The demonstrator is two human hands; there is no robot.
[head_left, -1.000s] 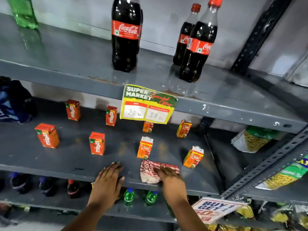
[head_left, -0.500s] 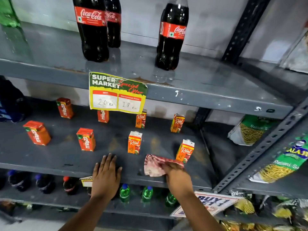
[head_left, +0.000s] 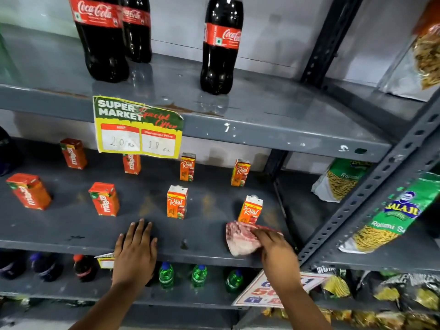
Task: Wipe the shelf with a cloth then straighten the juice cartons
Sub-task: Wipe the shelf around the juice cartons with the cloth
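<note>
Left hand (head_left: 135,253) open, flat on shelf (head_left: 71,229) front edge, bracing. Cartons (head_left: 176,202) stand scattered in two loose rows behind, not yet straightened. Right hand (head_left: 277,248) grips bunched cloth (head_left: 239,239) at shelf's right front, touching or just beside the nearest carton (head_left: 251,210). Wipe step. Advice: flatten cloth for wider contact, sweep between cartons, steer clear of that carton; it looks light and could tip.

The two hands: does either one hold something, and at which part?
The right hand presses the cloth onto the shelf, fingers on its right edge. The left hand lies flat and holds nothing.
</note>
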